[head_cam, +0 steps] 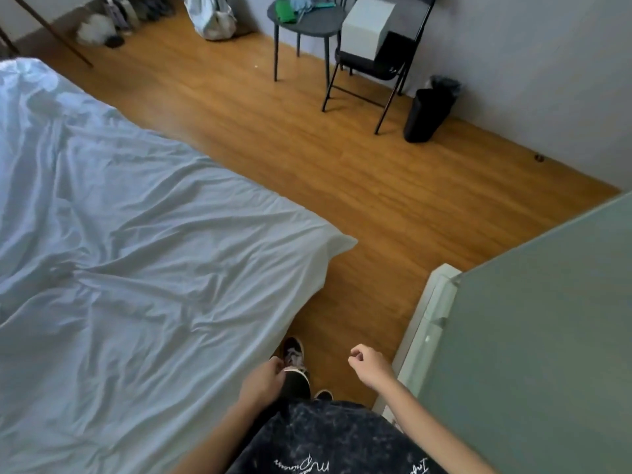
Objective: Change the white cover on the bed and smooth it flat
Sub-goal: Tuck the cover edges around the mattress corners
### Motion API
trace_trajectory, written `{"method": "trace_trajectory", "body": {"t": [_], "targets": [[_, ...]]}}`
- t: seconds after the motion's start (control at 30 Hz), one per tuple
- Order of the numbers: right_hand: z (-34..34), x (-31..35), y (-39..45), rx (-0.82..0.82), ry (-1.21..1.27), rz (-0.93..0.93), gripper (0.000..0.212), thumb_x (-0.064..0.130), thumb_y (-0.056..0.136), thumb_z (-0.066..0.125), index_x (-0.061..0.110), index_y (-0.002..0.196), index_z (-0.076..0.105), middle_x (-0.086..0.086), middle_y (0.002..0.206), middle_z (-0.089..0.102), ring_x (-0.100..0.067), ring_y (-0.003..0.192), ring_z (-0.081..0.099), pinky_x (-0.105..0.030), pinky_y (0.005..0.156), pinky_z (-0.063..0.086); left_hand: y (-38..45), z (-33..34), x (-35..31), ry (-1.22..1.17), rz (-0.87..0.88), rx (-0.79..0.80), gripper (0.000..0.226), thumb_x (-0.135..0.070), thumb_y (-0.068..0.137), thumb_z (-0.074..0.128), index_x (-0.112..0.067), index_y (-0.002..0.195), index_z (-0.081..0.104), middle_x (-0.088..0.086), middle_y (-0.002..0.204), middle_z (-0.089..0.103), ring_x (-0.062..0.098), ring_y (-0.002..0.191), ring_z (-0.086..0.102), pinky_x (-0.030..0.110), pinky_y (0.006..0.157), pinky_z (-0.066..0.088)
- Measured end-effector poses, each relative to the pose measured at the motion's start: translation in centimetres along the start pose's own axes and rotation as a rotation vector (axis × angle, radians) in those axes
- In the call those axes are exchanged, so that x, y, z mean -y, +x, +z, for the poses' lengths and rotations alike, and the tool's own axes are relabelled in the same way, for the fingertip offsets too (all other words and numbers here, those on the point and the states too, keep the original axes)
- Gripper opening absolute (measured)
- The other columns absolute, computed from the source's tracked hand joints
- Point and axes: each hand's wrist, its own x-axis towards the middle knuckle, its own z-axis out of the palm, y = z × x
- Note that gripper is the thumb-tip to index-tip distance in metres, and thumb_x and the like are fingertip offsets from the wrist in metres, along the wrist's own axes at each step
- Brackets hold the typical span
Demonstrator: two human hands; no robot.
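White cover spread over the bed, reaching the foot corner and draping over the near edge. Not flat: creases radiating from a bunched spot toward the left, long folds running to the corner, further rumpling at the far end. Whether this is the fresh cover or the one due for removal cannot be told. No second cover in view.

Left hand beside the bed's near edge, fingers curled, above a shoe; no cloth seen in its grip, though contact with the edge cannot be ruled out. Right hand well apart from the bed, over the floor, fingers loosely curled, holding nothing.

Judged status: laying-on apparently complete at this end; smoothing outstanding over most of the visible surface. Corner alignment at the foot looks acceptable; head end out of view, unverified.

Remaining, as judged: pull taut from edges, press out central bunching, check the overhang.

Also present: round worktop, folding chair, black bin.
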Motion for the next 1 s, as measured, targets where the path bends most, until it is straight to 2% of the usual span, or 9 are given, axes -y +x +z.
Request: {"method": "trace_trajectory", "body": {"t": [0.17,0.3,0.43,0.63,0.7,0.77,0.83,0.93,1.0], "targets": [[-9.2,0.3,6.8,-0.004,0.043,0.016,0.035,0.036,0.099,0.043,0.023,0.130,0.053,0.002,0.127,0.057,-0.015,0.102,0.056,-0.025,0.079,0.045,9.8,-4.0,-7.9,0.036,0.007,-0.006,0.030,-0.026,0.096,0.046,-0.017,0.122,0.059,0.004,0.124,0.064,0.024,0.113,0.060,0.030,0.089,0.046],[-18.0,1.7,12.1,-0.028,0.033,0.055,0.036,0.034,0.099,0.043,0.021,0.132,0.052,0.000,0.131,0.056,-0.018,0.113,0.055,-0.026,0.084,0.044,18.1,-8.4,-15.0,0.006,0.002,0.010,0.035,-0.026,0.098,0.046,-0.016,0.131,0.054,0.008,0.131,0.059,0.026,0.119,0.056,0.033,0.097,0.044],[-27.6,4.4,16.3,-0.082,0.011,0.043,0.037,0.034,0.100,0.042,0.021,0.133,0.051,0.001,0.132,0.056,-0.019,0.116,0.055,-0.027,0.083,0.041,24.7,-13.7,-22.8,0.027,0.050,-0.018,0.036,-0.027,0.098,0.044,-0.016,0.131,0.054,0.007,0.131,0.059,0.026,0.118,0.056,0.034,0.094,0.045],[-39.0,9.7,24.4,-0.058,-0.075,-0.022,0.032,0.032,0.098,0.044,0.022,0.126,0.055,0.003,0.124,0.059,-0.018,0.103,0.056,-0.027,0.078,0.040,31.6,-20.2,-31.1,-0.073,0.032,-0.079,0.039,-0.025,0.100,0.041,-0.012,0.135,0.050,0.008,0.135,0.057,0.025,0.120,0.055,0.032,0.094,0.042],[-41.8,11.6,27.9,-0.023,-0.108,-0.065,0.030,0.029,0.097,0.047,0.018,0.124,0.057,-0.002,0.121,0.062,-0.018,0.096,0.056,-0.027,0.079,0.042,33.5,-21.3,-32.2,-0.115,-0.027,-0.091,0.039,-0.026,0.100,0.041,-0.013,0.136,0.049,0.007,0.136,0.056,0.023,0.121,0.054,0.032,0.095,0.043],[-44.5,13.3,31.7,0.027,-0.189,-0.106,0.030,0.030,0.096,0.048,0.019,0.123,0.058,-0.001,0.119,0.062,-0.019,0.103,0.058,-0.028,0.084,0.044,35.2,-21.9,-32.9,-0.161,-0.110,-0.107,0.039,-0.026,0.101,0.040,-0.013,0.136,0.049,0.006,0.137,0.055,0.023,0.121,0.054,0.033,0.095,0.043],[-47.4,15.1,35.4,0.084,-0.286,-0.152,0.031,0.030,0.096,0.048,0.019,0.123,0.058,0.001,0.116,0.061,-0.019,0.106,0.058,-0.029,0.087,0.043,36.5,-22.1,-33.4,-0.235,-0.227,-0.140,0.038,-0.025,0.100,0.040,-0.013,0.136,0.049,0.007,0.136,0.055,0.025,0.120,0.054,0.033,0.093,0.043],[-52.1,18.1,39.8,0.158,-0.365,-0.229,0.031,0.025,0.095,0.050,0.014,0.122,0.059,0.001,0.107,0.061,-0.017,0.096,0.056,-0.029,0.087,0.044,37.3,-21.7,-34.8,-0.392,-0.446,-0.169,0.038,-0.025,0.099,0.042,-0.011,0.133,0.052,0.009,0.134,0.057,0.027,0.119,0.055,0.034,0.095,0.044],[-55.4,20.4,41.9,0.189,-0.432,-0.279,0.030,0.023,0.095,0.050,0.014,0.122,0.059,-0.002,0.114,0.063,-0.020,0.104,0.057,-0.028,0.087,0.042,38.0,-22.0,-36.5,-0.540,-0.569,-0.186,0.037,-0.026,0.099,0.044,-0.009,0.131,0.053,0.010,0.134,0.057,0.027,0.120,0.054,0.034,0.095,0.042]]}}
